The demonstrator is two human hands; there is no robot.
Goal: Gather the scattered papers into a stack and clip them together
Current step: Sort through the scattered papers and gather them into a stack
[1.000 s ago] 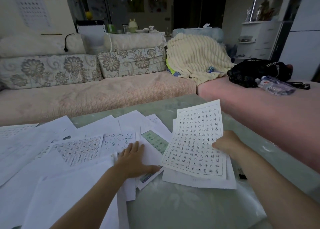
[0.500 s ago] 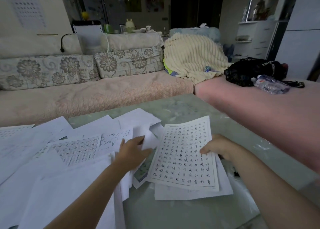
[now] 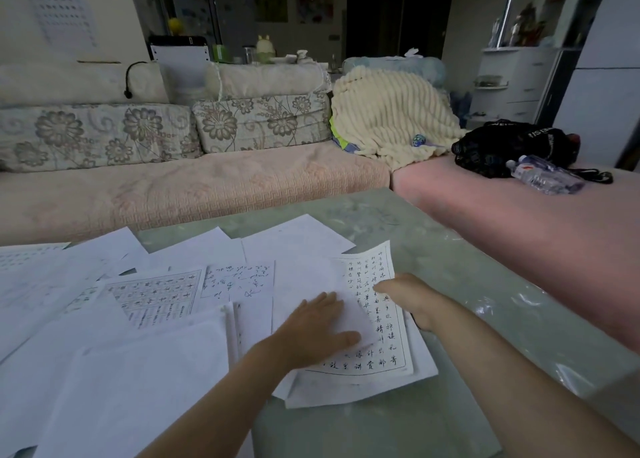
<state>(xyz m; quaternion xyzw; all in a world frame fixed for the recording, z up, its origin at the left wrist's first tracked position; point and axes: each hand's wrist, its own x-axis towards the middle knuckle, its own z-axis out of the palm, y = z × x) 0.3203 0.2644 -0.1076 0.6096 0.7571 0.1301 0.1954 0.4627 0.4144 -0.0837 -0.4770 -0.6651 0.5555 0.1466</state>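
A small stack of papers [image 3: 388,364] lies on the green glass table [image 3: 450,270], topped by a sheet of handwritten characters. A blank white sheet [image 3: 304,284] now lies over the stack's left part. My left hand [image 3: 318,329] rests flat on that blank sheet, fingers straight. My right hand [image 3: 408,294] holds the right edge of the written sheet, its fingers curled at the paper's edge. Several more papers [image 3: 152,294] lie scattered over the table's left half, some printed with grids, some blank. No clip is visible.
A sofa [image 3: 194,187] with floral cushions borders the table's far side, and a pink seat [image 3: 540,222] its right. On the pink seat lie a black bag [image 3: 509,145] and a water bottle [image 3: 543,177]. A cream blanket [image 3: 391,114] sits in the corner.
My left hand has drawn a blank sheet rightward onto the stack and now presses it flat. The stack and my right hand have shifted left, toward the scattered papers.
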